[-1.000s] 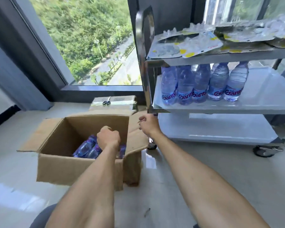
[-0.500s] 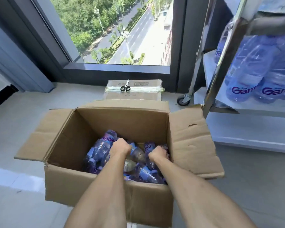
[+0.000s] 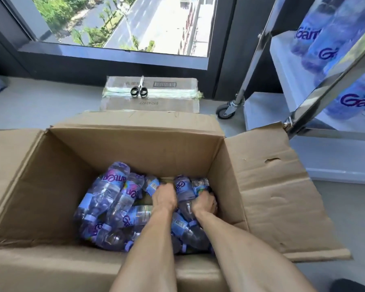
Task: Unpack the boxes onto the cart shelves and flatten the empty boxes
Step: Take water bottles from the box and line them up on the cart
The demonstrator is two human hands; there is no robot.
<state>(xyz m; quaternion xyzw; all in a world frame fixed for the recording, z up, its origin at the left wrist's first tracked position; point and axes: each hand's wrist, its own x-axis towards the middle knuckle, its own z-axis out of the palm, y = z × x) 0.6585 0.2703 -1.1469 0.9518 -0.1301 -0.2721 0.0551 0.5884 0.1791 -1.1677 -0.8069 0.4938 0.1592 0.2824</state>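
Head view | both my hands down in box (image 3: 118, 144) among loose bottles (image 3: 112, 199) | left hand (image 3: 163, 198) and right hand (image 3: 204, 202) curled on bottles | judged heavy, slick; grip mid-body.

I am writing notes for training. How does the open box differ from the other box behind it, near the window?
The open box has its flaps spread and bottles lying loose inside; the box behind is closed and taped. Both hands, left hand and right hand, reach into the open box; the box behind only carries scissors on top. Both are brown cardboard, standing on the floor.
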